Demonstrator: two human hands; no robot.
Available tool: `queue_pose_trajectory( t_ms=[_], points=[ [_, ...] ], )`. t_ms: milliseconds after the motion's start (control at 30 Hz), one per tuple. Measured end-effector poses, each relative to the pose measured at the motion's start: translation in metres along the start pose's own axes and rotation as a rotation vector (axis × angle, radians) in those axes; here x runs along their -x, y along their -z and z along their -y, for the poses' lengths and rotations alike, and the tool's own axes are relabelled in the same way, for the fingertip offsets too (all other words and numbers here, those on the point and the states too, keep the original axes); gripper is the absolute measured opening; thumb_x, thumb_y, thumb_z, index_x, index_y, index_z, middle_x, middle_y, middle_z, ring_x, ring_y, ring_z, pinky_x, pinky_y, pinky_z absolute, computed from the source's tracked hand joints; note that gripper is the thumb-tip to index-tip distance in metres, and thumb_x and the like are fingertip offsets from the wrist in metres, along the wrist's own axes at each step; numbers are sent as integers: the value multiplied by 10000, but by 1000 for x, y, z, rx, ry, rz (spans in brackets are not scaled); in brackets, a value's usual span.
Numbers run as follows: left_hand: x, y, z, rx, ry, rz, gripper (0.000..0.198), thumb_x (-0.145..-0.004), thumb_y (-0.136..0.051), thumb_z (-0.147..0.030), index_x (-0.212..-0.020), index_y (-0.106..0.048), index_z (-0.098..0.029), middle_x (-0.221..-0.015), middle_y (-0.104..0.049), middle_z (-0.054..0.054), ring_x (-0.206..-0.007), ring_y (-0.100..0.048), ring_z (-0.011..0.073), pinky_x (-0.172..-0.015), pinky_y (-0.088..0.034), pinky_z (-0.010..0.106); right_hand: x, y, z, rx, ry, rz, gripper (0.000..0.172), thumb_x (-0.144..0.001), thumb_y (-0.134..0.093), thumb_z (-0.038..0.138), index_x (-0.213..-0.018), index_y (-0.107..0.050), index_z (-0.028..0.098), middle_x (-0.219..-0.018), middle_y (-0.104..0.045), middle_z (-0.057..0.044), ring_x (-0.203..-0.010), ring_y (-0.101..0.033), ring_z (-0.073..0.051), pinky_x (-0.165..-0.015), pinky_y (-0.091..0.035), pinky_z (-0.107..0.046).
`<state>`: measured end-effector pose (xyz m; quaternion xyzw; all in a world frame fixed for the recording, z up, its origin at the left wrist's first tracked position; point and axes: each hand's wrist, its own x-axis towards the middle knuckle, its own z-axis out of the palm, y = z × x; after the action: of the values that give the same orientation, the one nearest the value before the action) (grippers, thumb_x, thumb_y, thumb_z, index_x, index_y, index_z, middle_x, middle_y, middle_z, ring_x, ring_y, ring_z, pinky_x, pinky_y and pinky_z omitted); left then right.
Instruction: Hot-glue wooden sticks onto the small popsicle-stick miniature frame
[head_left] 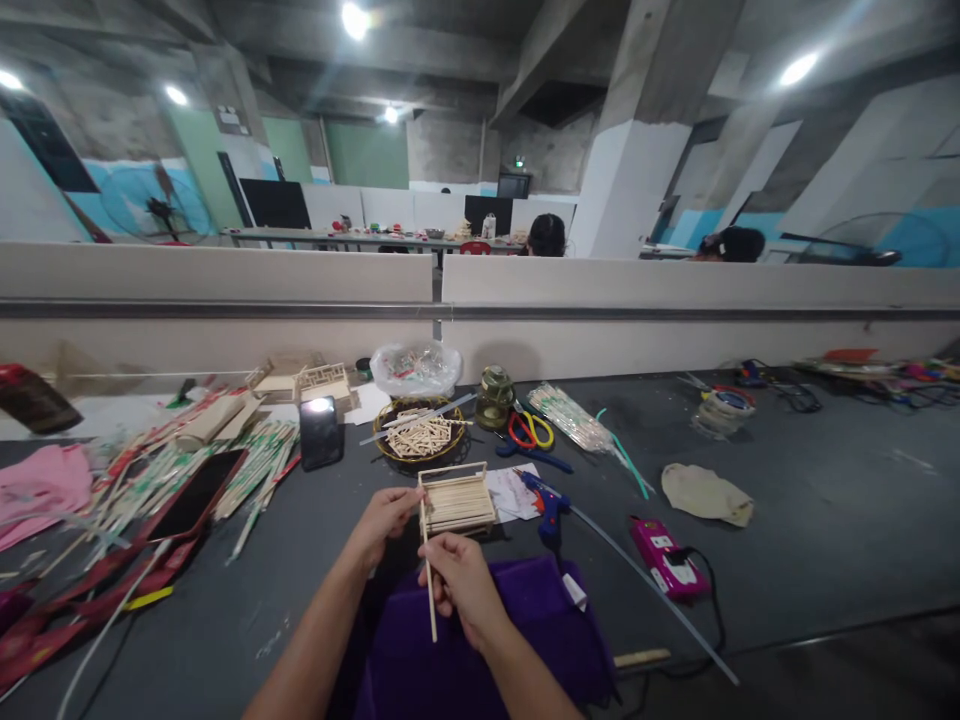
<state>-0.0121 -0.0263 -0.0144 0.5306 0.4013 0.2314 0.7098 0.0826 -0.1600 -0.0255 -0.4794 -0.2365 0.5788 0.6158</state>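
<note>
A small frame of pale wooden sticks [459, 502] lies in front of me, with raised bars at its edges. My left hand [386, 520] pinches at its left corner, where the top of a long thin stick [432, 610] meets it. My right hand [459, 582] grips that stick lower down, between thumb and fingers, just below the frame. Behind the frame is a round basket [381, 440] of short sticks. A blue glue gun [552, 508] lies to the right of the frame, beside a sheet of paper [510, 493].
Purple cloth [487, 640] lies under my hands. Bundled sticks, a phone [320, 433] and a pink cloth [45, 490] are at left. Scissors [531, 430], a glass jar [496, 397], a magenta box [667, 560] and a cable are at right. People's heads show beyond the divider.
</note>
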Motion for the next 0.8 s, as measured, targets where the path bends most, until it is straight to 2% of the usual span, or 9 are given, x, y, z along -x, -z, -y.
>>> queue_pose_trajectory(
  t_ms=[400, 600, 700, 800],
  points=[
    [-1, 0, 0, 17, 4, -1, 469, -635, -756, -550, -729, -651, -103, -486, -277, -114, -415, -134, 21, -407, -70, 199, -2, -3, 0, -25, -20, -6, 372, -696, -707, 451, -815, -634, 106, -538, -631, -7, -331, -417, -46, -253, -263, -122],
    [-1, 1, 0, 12, 15, 4, 470, -632, -761, -542, -757, -660, -100, -489, -276, -116, -418, -132, 21, -401, -71, 191, -9, -4, -1, -181, -81, -36, 377, -649, -760, 417, -813, -653, 94, -535, -643, -21, -336, -437, -52, -262, -257, -121],
    [-1, 1, 0, 11, 6, 4, 467, -631, -762, -540, -748, -656, -100, -486, -275, -117, -415, -131, 21, -397, -72, 192, -13, -4, -2, -256, -136, -51, 339, -672, -744, 381, -832, -655, 95, -581, -663, -28, -392, -509, -68, -321, -355, -135],
    [-1, 1, 2, 12, -2, -2, 461, -638, -757, -538, -736, -653, -100, -481, -287, -114, -411, -137, 22, -393, -72, 194, -15, -3, -2, -361, -228, -24, 278, -749, -676, 336, -870, -657, 86, -662, -692, -49, -508, -610, -102, -451, -487, -191]
  ],
)
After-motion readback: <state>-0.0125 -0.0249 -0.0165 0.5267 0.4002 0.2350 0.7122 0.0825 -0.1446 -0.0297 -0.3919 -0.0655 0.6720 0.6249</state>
